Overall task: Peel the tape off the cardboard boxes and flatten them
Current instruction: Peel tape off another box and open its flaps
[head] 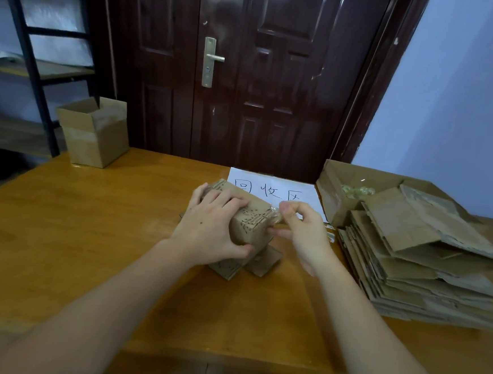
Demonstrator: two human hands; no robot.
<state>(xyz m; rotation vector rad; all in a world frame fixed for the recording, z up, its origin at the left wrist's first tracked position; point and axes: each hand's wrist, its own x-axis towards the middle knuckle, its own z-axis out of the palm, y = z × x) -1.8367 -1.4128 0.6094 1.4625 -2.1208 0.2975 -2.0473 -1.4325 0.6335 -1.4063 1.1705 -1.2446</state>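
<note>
A small worn cardboard box stands tilted on the wooden table at its middle, its lower flaps splayed on the tabletop. My left hand grips the box from the left, fingers over its top and thumb on its near face. My right hand pinches a strip of clear tape at the box's upper right edge. Part of the box is hidden behind my left hand.
A stack of flattened cardboard boxes lies at the right. Behind it sits an open box holding balled-up tape. A white sheet with handwriting lies behind my hands. Another open box stands far left. A dark door and a metal shelf stand beyond.
</note>
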